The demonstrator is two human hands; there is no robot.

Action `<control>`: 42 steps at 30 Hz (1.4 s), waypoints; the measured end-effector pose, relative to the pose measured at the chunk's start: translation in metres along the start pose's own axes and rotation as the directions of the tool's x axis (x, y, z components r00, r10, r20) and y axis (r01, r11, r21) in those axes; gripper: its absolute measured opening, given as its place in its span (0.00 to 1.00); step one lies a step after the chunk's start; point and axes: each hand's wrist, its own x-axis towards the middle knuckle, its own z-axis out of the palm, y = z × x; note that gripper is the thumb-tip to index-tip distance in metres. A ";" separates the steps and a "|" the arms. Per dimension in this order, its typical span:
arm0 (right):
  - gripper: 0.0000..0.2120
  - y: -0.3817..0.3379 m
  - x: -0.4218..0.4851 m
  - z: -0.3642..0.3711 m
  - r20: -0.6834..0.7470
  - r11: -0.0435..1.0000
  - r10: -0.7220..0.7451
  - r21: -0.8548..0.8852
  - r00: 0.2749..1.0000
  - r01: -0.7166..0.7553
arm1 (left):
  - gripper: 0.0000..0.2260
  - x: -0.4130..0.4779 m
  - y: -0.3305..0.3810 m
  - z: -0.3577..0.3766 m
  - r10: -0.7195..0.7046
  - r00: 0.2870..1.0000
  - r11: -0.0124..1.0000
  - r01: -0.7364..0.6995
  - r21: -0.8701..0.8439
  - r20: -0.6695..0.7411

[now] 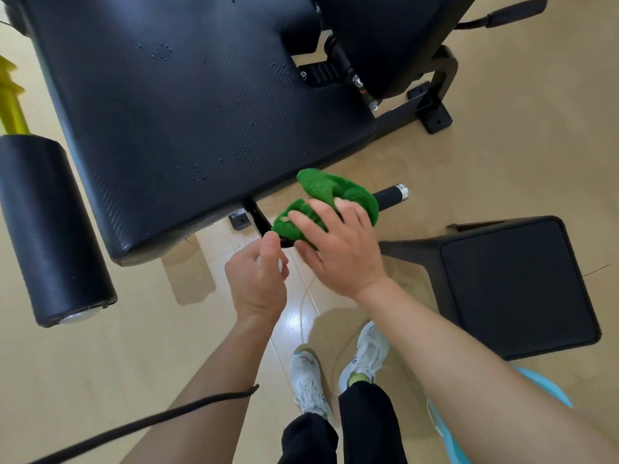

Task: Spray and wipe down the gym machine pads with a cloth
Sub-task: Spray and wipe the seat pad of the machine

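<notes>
- Green cloth (338,192): bunched terry fabric, draped over a black side handle (388,196) just off the near right corner of the seat pad, not on the pad itself.
- Right hand (338,249): laid on top of the cloth. Its fingers (303,217) are spread and bent into the folds and the thumb sits at the cloth's lower edge, so the cloth is gripped between them.
- Left hand (258,272): just beside the right hand, fingers curled inward and the thumb raised to the cloth's lower left edge. Whether it pinches the fabric or only meets it cannot be told.
- Handle: its free end, with a chrome cap, pokes out from under the cloth to the right.
- Seat pad (187,112): large, black and textured, with scattered clusters of droplets across its surface.
- Back pad (385,38): black, beyond the seat, joined to it by a dark metal frame (432,95) bolted to the floor.
- Roller pad (50,222): black cylinder at the left with a metal end cap. A yellow part (10,95) stands above it.
- Black stool (516,286): square-topped, on the floor to the right of the hands.
- White shoes (308,380): both on the beige tiled floor (519,145), below black trouser legs. Dark markings on their sides are too small to read.
- Black cable (134,423): crosses the left forearm.
- Turquoise object (445,433): partly hidden behind the right forearm.
</notes>
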 end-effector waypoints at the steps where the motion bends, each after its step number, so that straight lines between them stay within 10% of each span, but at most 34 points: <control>1: 0.18 0.014 0.002 0.002 0.006 1.000 -0.003 0.013 1.000 0.003 | 0.32 0.002 0.002 0.001 0.006 1.000 1.000 -0.006 -0.004 -0.008; 11: 0.17 0.096 0.021 0.004 0.074 0.814 0.537 0.219 0.841 -0.539 | 0.30 0.001 0.006 0.004 0.020 1.000 1.000 -0.020 0.008 0.006; 15: 0.14 0.081 0.032 0.003 0.038 0.491 0.816 0.480 0.576 -0.727 | 0.28 -0.006 0.004 -0.006 0.000 1.000 1.000 0.000 0.006 0.012; 17: 0.17 0.070 0.040 -0.002 0.112 0.181 0.936 0.659 0.333 -0.730 | 0.28 -0.009 0.001 -0.012 -0.008 1.000 1.000 0.007 0.017 0.016; 20: 0.23 0.056 0.051 -0.010 0.338 -0.317 0.940 0.812 -0.048 -0.490 | 0.27 -0.012 -0.005 -0.021 -0.023 1.000 0.999 0.022 0.026 0.014; 22: 0.25 0.043 0.054 -0.010 0.525 -0.549 0.836 0.793 -0.162 -0.264 | 0.27 -0.016 -0.007 -0.026 -0.034 0.999 0.999 0.034 0.019 0.021; 28: 0.17 -0.069 0.037 0.006 0.854 -0.866 0.480 0.497 0.202 -0.046 | 0.27 -0.022 -0.012 -0.034 -0.048 0.999 0.999 0.047 0.026 0.023; 32: 0.18 -0.039 0.041 0.000 0.852 -0.873 0.487 0.469 0.191 0.133 | 0.26 -0.022 -0.009 -0.036 -0.043 0.998 0.999 0.042 0.028 0.053; 37: 0.16 0.011 0.048 -0.008 0.790 -0.779 0.613 0.605 -0.003 0.164 | 0.27 -0.015 -0.002 -0.037 0.007 0.998 1.000 -0.008 0.018 0.062; 42: 0.20 -0.032 0.049 -0.006 0.805 -0.806 0.570 0.587 0.164 -0.074 | 0.28 -0.006 0.004 -0.037 0.000 1.000 1.000 0.000 -0.005 0.030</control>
